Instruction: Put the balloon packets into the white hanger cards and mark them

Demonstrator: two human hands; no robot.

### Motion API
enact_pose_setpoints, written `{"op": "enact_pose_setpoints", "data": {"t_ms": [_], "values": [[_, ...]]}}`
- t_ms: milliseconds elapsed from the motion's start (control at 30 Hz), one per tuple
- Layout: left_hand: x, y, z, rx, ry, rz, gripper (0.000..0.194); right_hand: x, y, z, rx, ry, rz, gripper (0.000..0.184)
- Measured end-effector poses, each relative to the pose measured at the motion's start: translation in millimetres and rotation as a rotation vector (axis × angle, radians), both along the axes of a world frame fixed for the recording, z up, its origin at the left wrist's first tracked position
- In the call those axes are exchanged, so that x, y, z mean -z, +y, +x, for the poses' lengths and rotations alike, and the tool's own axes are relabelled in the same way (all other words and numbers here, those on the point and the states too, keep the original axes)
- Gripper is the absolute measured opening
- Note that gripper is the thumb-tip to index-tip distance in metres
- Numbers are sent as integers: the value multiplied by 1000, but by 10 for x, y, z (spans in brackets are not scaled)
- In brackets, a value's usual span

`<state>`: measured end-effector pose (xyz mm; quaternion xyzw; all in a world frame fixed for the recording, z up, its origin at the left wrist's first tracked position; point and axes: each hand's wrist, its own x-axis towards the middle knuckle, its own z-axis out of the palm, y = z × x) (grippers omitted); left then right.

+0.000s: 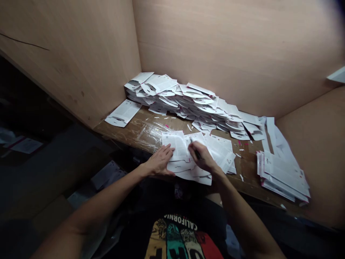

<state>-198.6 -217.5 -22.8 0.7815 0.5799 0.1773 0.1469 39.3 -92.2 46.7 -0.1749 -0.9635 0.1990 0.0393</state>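
White printed card sleeves (176, 147), flat and overlapping, lie at the front edge of the table. On their left side my left hand (161, 160) rests with fingers stretched out, pressing the top sleeve down. My right hand (202, 155) is closed around a dark, slim, pen-like tool (198, 154), mostly hidden by the fingers. Its tip end points at the upper part of the sleeves; whether it touches them I cannot tell. More white sleeves (221, 151) are fanned out under and beyond my right hand.
A long heap of white sleeves (199, 99) lines the back board. One sleeve (123, 113) lies alone at the left. A neat stack (285, 176) stands at the right. Paper scraps (242, 177) litter the brown tabletop (145, 126). Wooden panels (215, 43) enclose the back and sides.
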Motion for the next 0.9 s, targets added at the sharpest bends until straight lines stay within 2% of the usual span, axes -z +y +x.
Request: {"op": "enact_pose_setpoints", "data": {"t_ms": [67,100,167,233,333,433,533,600,667,767,833,900], "values": [[-23,-17,-32,30,-2,-6,88,-150,-46,170,-183,-8,-221,19],[-39,-24,-56,50,-4,-4,83,-194,-78,231,-210,-1,-254,25],[-72,-32,-110,90,-10,8,71,-197,-149,273,-141,45,-169,37],[-93,-34,-156,122,-16,20,58,-87,-206,217,-102,80,-43,37],[-79,-27,-173,131,-21,40,37,196,-239,51,-100,99,23,27],[-21,-18,-133,66,-13,82,18,474,-230,-88,69,168,87,15],[38,-17,-89,48,36,112,29,658,-219,-160,212,209,197,15],[71,-25,-82,86,98,117,47,712,-217,-181,246,210,222,15],[106,-39,-102,120,163,133,57,710,-225,-194,278,242,174,13],[142,-66,-167,120,200,214,43,609,-269,-220,423,372,34,11],[118,-71,-199,92,172,318,39,496,-309,-240,505,438,-143,11],[32,-48,-172,75,126,429,40,372,-318,-224,516,495,-413,15]]}}
